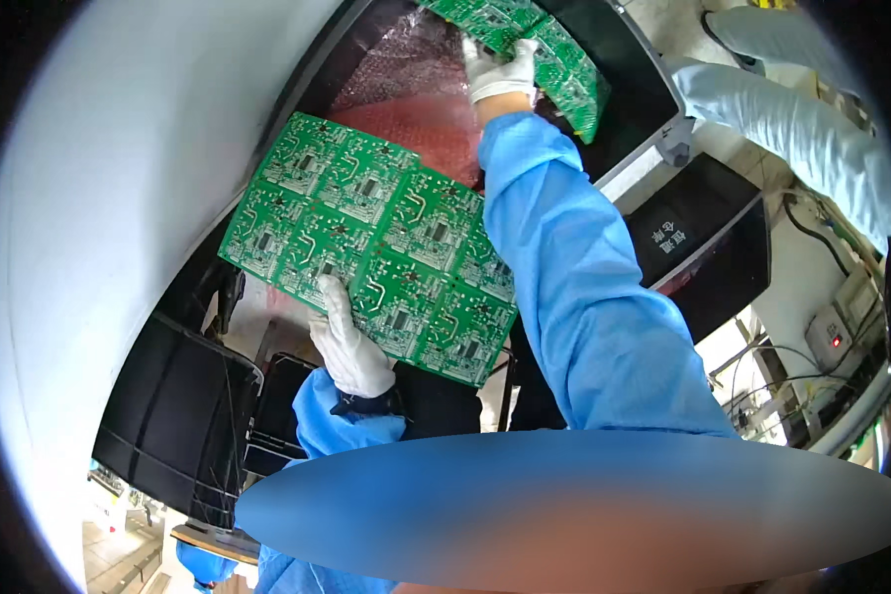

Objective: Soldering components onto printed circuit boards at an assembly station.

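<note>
My left hand (351, 346), in a white glove, grips the near edge of a large green circuit board panel (381, 247), its thumb lying on the upper face. The panel is tilted and made up of several repeated board sections. Farther off, my right hand (500, 71), also gloved, reaches into a black bin (639, 74) and holds the edge of another green circuit board panel (569, 84). Its fingertips are partly hidden at that panel. My blue right sleeve covers the right end of the nearer panel.
Clear and pink bubble wrap (416, 84) lies in the bin. Another black bin (703, 238) stands to the right, and black crates (173, 416) are at the lower left. A person's light-coloured sleeve or trouser leg (762, 119) shows at upper right, above cables and a small box (834, 337).
</note>
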Motion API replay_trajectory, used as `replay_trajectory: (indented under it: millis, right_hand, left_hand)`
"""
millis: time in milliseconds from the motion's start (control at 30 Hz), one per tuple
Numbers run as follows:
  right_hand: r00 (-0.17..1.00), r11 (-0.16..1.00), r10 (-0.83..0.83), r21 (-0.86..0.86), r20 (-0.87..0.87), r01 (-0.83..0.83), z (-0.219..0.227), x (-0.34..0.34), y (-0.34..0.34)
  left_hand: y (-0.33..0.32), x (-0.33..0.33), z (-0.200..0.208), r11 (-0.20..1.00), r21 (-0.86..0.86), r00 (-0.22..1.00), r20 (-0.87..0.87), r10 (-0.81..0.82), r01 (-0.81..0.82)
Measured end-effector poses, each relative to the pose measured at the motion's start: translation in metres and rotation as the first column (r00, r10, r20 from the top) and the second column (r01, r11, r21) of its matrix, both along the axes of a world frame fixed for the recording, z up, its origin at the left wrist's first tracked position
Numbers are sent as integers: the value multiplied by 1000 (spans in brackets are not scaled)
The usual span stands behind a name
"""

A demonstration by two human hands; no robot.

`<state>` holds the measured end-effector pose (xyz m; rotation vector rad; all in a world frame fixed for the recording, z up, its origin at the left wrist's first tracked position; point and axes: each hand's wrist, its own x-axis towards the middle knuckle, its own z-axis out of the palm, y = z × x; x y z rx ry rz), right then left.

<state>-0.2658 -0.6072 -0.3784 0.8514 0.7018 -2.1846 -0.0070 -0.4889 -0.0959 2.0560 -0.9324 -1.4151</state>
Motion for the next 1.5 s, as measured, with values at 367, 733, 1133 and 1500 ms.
replay_trajectory:
  millis: [367, 733, 1133, 1500]
  right_hand:
    - [950, 959, 203, -244, 238, -144, 142, -13, 37]
    - [896, 855, 230, -361, -381, -373, 323, -10, 256]
    - [853, 974, -205, -187, -481, 129, 400, 174, 529]
    - [343, 838, -394, -180, -853, 514, 383, 298, 634]
  left_hand:
    - [11, 13, -6, 997, -67, 986, -168, 15, -27]
    - [4, 16, -13, 846, -426, 897, -152, -415, 320]
    - [23, -24, 62, 824, -484, 594, -582, -555, 295]
    - [6, -22, 72, 728, -183, 181, -902, -392, 661]
